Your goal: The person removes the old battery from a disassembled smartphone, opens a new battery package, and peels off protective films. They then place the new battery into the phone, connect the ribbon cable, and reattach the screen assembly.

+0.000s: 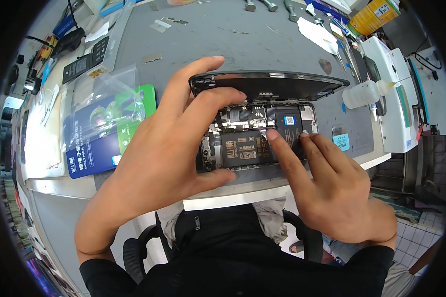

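An opened smartphone lies near the bench's front edge, its screen [282, 88] tipped up along the far side. Inside the phone body sit a black battery [245, 148] with gold print and bare circuit parts. My left hand [171, 128] holds the phone at its left end: one finger is behind the screen, another reaches between screen and body, and the thumb is by the near edge. My right hand [332, 178] rests over the right half with fingers stretched out. Its index fingertip touches the battery's upper edge, and other fingertips press near the right part of the battery.
A blue and green battery package [101, 141] under a clear plastic bag [101, 99] lies left. At right are a dropper bottle [362, 94], a white device [394, 94] and a yellow can [374, 17]. Small metal pieces [152, 58] and tools lie scattered at the back.
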A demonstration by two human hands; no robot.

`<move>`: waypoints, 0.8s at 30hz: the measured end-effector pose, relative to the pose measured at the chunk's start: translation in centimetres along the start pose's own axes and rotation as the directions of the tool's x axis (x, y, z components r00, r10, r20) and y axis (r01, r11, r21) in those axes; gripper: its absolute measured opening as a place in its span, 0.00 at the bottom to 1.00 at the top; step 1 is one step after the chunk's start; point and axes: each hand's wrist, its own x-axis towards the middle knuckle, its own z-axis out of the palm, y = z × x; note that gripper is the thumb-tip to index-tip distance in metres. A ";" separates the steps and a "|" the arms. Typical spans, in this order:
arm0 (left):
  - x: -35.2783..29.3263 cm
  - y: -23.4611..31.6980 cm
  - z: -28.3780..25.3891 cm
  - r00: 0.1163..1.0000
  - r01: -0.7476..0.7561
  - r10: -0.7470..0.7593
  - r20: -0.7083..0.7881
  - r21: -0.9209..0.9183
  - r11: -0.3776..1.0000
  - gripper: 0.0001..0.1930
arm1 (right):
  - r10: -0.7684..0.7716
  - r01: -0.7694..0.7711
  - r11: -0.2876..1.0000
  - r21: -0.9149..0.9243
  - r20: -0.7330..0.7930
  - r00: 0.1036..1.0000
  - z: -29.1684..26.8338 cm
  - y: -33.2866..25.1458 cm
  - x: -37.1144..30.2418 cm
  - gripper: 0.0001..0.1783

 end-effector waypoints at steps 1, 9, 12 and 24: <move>0.0 0.1 -0.1 1.000 0.001 -0.001 0.001 0.011 1.000 0.46 | -0.006 0.007 1.000 -0.030 0.031 1.000 -0.2 -0.2 0.3 0.32; -0.2 0.2 0.1 0.999 -0.039 0.040 -0.018 0.031 0.999 0.44 | 0.153 -0.135 0.980 -0.149 0.115 0.981 -0.3 -2.1 1.1 0.27; -0.2 0.2 0.2 0.999 -0.042 0.043 -0.013 0.021 0.999 0.43 | 0.171 -0.178 0.982 0.059 0.108 0.979 -1.0 -0.3 0.9 0.21; -0.2 0.2 0.2 0.999 -0.032 0.032 -0.016 0.026 0.999 0.46 | 0.031 -0.043 0.894 0.446 0.035 0.999 1.6 4.9 -2.7 0.33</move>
